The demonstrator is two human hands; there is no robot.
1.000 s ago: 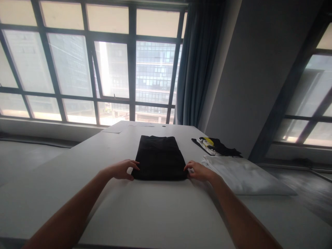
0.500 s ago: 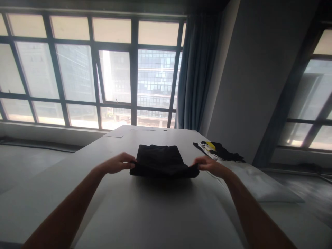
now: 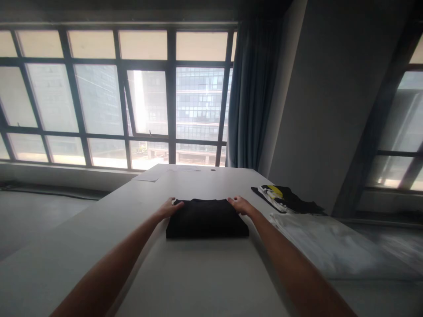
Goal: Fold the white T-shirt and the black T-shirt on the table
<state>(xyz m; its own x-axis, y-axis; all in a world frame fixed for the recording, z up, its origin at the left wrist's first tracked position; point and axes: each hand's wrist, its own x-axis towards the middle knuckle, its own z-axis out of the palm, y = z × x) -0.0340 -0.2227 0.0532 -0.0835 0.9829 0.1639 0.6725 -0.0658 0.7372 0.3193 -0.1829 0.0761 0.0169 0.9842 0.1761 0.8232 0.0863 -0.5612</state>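
Note:
A folded black garment lies as a flat, neat rectangle on the white table; its exact kind does not show. My left hand grips the far left corner, thumb on top and fingers at the edge. At the far right corner, my right hand is closed on the cloth in the same way. Both forearms reach forward along the garment's sides.
Right of my right arm lie a pile of black, white and yellow clothes and a stack of whitish, clear-looking plastic. Paper sheets rest near the table's far left edge. Beyond stand windows and a blue-grey curtain.
Both hands have moved from the garment's near corners to its far corners. The near edge, raised before, now lies flat, and the cloth looks like a smoother rectangle.

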